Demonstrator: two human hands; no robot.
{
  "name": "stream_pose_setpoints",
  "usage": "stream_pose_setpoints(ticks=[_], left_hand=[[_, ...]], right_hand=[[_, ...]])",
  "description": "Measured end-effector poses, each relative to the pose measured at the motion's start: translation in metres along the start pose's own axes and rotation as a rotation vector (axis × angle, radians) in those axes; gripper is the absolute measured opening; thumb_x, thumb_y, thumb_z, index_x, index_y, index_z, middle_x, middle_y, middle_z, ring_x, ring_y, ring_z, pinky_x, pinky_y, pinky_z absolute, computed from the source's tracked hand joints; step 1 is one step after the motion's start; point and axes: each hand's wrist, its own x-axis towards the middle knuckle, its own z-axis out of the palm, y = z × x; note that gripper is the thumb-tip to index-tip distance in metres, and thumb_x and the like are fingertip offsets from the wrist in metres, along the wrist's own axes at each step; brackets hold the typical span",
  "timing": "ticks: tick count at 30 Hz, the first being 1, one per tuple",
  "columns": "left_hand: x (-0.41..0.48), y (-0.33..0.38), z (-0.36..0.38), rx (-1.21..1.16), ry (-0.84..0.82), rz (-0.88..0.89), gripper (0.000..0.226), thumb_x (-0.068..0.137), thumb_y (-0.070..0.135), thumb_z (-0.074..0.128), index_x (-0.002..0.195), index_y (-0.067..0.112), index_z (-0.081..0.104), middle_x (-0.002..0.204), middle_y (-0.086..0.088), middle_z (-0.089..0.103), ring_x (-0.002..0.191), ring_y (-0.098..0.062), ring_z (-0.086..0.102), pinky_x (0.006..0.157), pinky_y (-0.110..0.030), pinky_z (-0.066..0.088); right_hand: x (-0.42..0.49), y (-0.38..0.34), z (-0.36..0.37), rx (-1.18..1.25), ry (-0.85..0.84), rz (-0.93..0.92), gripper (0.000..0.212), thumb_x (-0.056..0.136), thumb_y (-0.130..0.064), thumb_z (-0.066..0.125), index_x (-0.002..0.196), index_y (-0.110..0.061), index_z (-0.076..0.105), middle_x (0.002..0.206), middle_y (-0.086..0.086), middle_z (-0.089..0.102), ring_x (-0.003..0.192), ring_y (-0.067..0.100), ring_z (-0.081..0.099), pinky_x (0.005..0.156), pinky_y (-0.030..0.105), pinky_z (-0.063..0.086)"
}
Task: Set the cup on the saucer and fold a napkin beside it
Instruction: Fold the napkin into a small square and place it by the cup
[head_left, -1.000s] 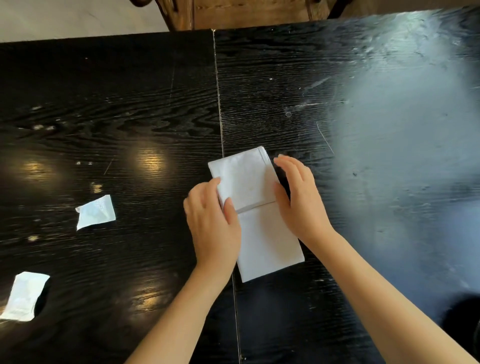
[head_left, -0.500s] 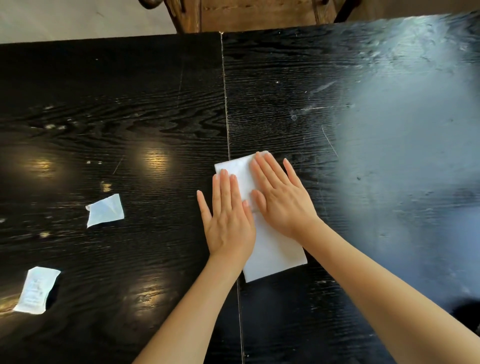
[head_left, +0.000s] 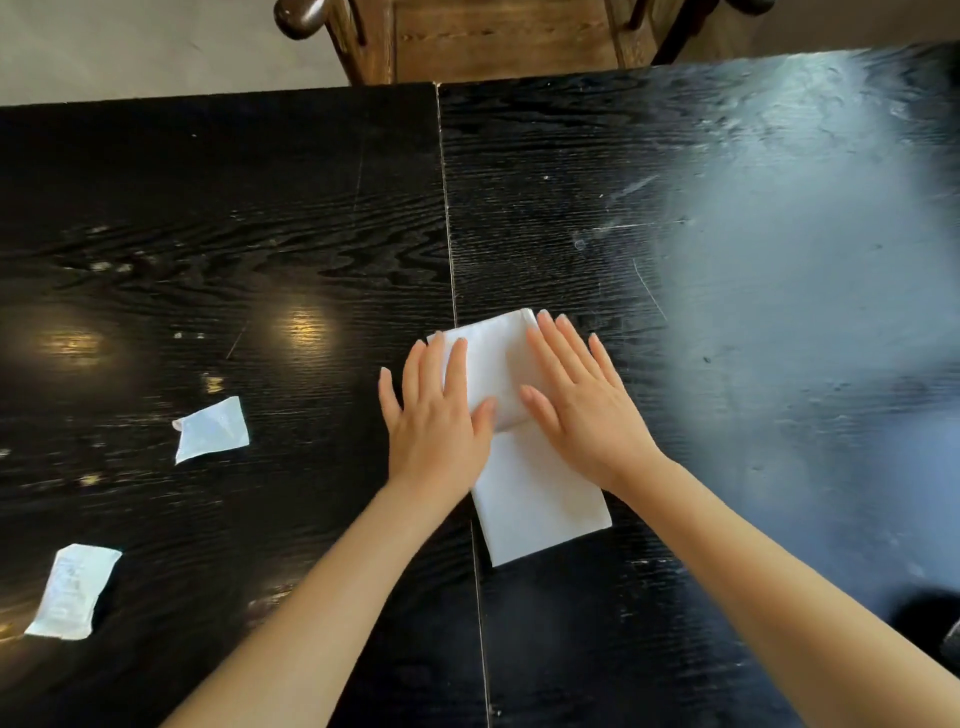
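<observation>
My left hand (head_left: 436, 431) and right hand (head_left: 582, 410) pressed flat on the folded napkin (head_left: 535, 499). It lay on the table (head_left: 727, 312). Two wrappers (head_left: 210, 428) lay to my left.

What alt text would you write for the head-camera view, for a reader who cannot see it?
A person's left hand and right hand press flat on the folded far half of a white napkin lying on a black wooden table. A torn white scrap and a small white packet lie at the left.

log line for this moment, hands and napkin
phase: napkin fold, pressing crease | left hand: flat on napkin | right hand: flat on napkin | cup, saucer: not in view
</observation>
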Motion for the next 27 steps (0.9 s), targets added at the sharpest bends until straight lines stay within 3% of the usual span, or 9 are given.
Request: stream_pose_setpoints(ticks=[2,5,10,14,19,21,23,25,27], left_hand=[[0.017,-0.006,-0.016,-0.041,0.005,0.006,0.066,0.094,0.04,0.04,0.15,0.018,0.011,0.157,-0.006,0.016,0.145,-0.021,0.009,0.117,-0.046,0.0],[0.047,-0.011,-0.033,-0.045,-0.034,0.076,0.063,0.095,0.03,0.045,0.148,0.016,0.016,0.14,-0.009,0.041,0.133,-0.025,0.031,0.114,-0.045,0.021],[0.076,-0.017,-0.046,0.047,-0.219,0.166,0.061,0.086,0.03,0.061,0.14,0.015,0.036,0.123,-0.011,0.046,0.118,-0.029,0.04,0.097,-0.041,0.036],[0.091,-0.016,-0.058,-0.066,-0.391,0.115,0.042,0.081,0.027,0.068,0.118,0.015,0.055,0.105,-0.004,0.051,0.093,-0.018,0.047,0.073,-0.028,0.038],[0.083,-0.011,-0.083,-0.266,-0.432,0.133,0.018,0.083,0.021,0.066,0.098,0.014,0.062,0.097,0.0,0.061,0.082,-0.015,0.06,0.057,-0.015,0.046],[0.068,-0.004,-0.094,-0.222,-0.377,0.175,0.014,0.084,0.022,0.063,0.096,0.017,0.06,0.094,0.002,0.061,0.082,-0.015,0.061,0.06,-0.02,0.049],[0.047,0.003,-0.099,-0.133,-0.265,0.236,0.011,0.085,0.024,0.06,0.095,0.019,0.058,0.091,0.001,0.063,0.083,-0.018,0.059,0.069,-0.035,0.051],[0.021,0.01,-0.098,-0.083,-0.134,0.268,0.008,0.088,0.024,0.056,0.094,0.019,0.054,0.08,0.001,0.061,0.075,-0.021,0.057,0.066,-0.037,0.046],[-0.005,0.014,-0.088,-0.075,0.021,0.295,0.005,0.089,0.021,0.054,0.093,0.018,0.054,0.07,0.004,0.056,0.066,-0.022,0.053,0.059,-0.034,0.04]], right_hand=[[-0.029,-0.009,-0.01,-0.026,0.11,0.062,0.062,0.094,-0.043,0.028,0.146,-0.01,0.028,0.156,0.008,0.023,0.145,0.023,0.016,0.119,0.042,0.012],[-0.077,-0.031,-0.006,-0.103,0.112,0.008,0.055,0.09,-0.036,0.038,0.139,-0.011,0.041,0.148,0.013,0.04,0.139,0.029,0.033,0.113,0.045,0.021],[-0.092,-0.027,0.02,-0.201,-0.071,-0.022,0.06,0.09,-0.052,0.033,0.141,-0.022,0.04,0.151,0.008,0.035,0.142,0.026,0.026,0.111,0.043,0.018],[-0.092,-0.023,0.027,-0.22,-0.093,-0.027,0.063,0.09,-0.054,0.033,0.144,-0.023,0.033,0.154,0.007,0.029,0.143,0.026,0.022,0.112,0.044,0.017],[-0.091,-0.023,0.028,-0.192,-0.088,-0.025,0.064,0.09,-0.055,0.033,0.146,-0.024,0.029,0.155,0.006,0.025,0.144,0.026,0.019,0.113,0.044,0.014],[-0.092,-0.025,0.027,-0.182,-0.1,-0.022,0.064,0.089,-0.054,0.032,0.146,-0.024,0.029,0.156,0.006,0.024,0.145,0.026,0.016,0.116,0.045,0.012],[-0.091,-0.022,0.025,-0.075,-0.097,-0.047,0.065,0.088,-0.053,0.031,0.147,-0.025,0.026,0.158,0.002,0.014,0.146,0.019,0.005,0.12,0.043,0.004],[-0.092,-0.017,0.018,0.295,-0.086,-0.001,0.059,0.091,-0.045,0.035,0.146,-0.025,0.029,0.157,-0.006,0.012,0.146,0.008,-0.001,0.119,0.033,0.0],[-0.095,-0.016,0.006,0.704,0.037,0.167,0.044,0.094,-0.03,0.047,0.138,-0.026,0.043,0.151,-0.012,0.032,0.142,-0.001,0.02,0.118,0.021,0.015]])
